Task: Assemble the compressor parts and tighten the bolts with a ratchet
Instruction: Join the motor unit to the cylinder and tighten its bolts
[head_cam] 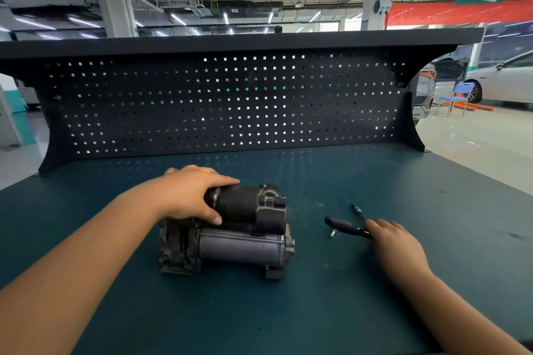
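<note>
The compressor (230, 242) sits on the dark green worktop (317, 311), a little left of centre and well in front of the black pegboard (230, 101) that stands along the far edge. It lies lengthwise. A black cylinder (245, 206) lies on top of a grey cylinder (242, 248), and a dirty metal block (176, 251) closes its left end.

The left hand (193, 193) comes in from the lower left and grips the left end of the black cylinder. Its fingers curl over the top and the thumb presses on the near side.

To the right of the compressor, apart from it, lies the ratchet (343, 226) with its black handle pointing left. The right hand (395, 236) reaches in from the lower right, and its fingers lie on the ratchet's near end and cover it. Whether they are closed around the tool or only rest on it cannot be told. A small bolt (332, 233) lies on the worktop just beside the ratchet handle, on its near side. A thin dark rod (357, 212) lies just beyond the ratchet, angled away, and its lower end runs behind the right fingers.

Beyond the right end of the pegboard, a blue chair (458, 95) and a white car (507, 78) stand on the shop floor.
</note>
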### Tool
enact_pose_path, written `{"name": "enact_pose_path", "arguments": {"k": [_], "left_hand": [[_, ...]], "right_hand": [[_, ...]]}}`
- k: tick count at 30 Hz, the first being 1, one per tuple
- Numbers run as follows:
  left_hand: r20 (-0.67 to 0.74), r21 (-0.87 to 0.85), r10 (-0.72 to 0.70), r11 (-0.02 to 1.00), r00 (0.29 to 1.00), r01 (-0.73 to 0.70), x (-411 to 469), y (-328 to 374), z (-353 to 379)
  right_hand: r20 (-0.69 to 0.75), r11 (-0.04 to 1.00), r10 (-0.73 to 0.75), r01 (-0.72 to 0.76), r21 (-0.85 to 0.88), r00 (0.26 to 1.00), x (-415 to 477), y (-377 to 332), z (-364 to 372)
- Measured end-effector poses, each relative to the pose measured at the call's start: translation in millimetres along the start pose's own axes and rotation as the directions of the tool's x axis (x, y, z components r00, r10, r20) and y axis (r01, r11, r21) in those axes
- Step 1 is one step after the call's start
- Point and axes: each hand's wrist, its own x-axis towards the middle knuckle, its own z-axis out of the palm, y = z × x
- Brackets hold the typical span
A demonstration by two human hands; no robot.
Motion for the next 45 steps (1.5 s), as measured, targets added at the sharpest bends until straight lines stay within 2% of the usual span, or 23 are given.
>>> {"name": "enact_pose_path", "arguments": {"k": [2,4,8,11,16,21,30,35,39,42,45], "left_hand": [[-0.009,-0.025,-0.051,0.998,0.999,0.050,-4,-11,1],[-0.009,-0.132,-0.083,0.988,0.997,0.081,-9,-21,6],[-0.049,-0.316,-0.090,0.946,0.995,0.070,-18,-30,20],[-0.088,-0.422,-0.152,0.901,0.984,0.102,-18,-37,27],[-0.137,-0.605,-0.196,0.793,0.971,0.075,-21,-47,49],[-0.202,-0.812,-0.304,0.584,0.931,0.014,-31,-45,74],[-0.242,-0.910,-0.386,0.409,0.890,-0.070,-29,-37,86],[-0.248,-0.915,-0.438,0.399,0.864,-0.060,-26,-30,90],[-0.252,-0.904,-0.460,0.425,0.851,-0.037,-29,-27,90],[-0.277,-0.881,-0.472,0.473,0.837,-0.025,-34,-20,93],[-0.268,-0.863,-0.474,0.505,0.839,0.010,-48,-11,96]], "right_hand": [[0.009,1.000,-0.005,0.005,-0.015,1.000,-1,0,0],[0.014,1.000,-0.006,0.006,-0.013,1.000,-1,0,0],[0.016,0.999,-0.025,0.026,-0.019,1.000,-1,1,1],[0.018,0.999,-0.033,0.034,-0.023,0.999,-4,-1,2],[0.028,1.000,-0.026,0.026,0.014,0.999,-5,-2,2],[0.004,0.997,0.004,-0.004,0.071,1.000,-5,-4,4],[-0.039,0.978,0.018,-0.010,0.209,0.999,-5,-4,0],[-0.024,0.976,0.007,-0.001,0.218,1.000,-10,-4,-2],[0.013,0.969,0.028,-0.031,0.245,1.000,-15,-6,-3],[-0.026,0.957,0.014,-0.006,0.290,1.000,-26,-7,-2],[-0.007,0.939,-0.006,0.008,0.345,1.000,-42,-10,-8]]}}
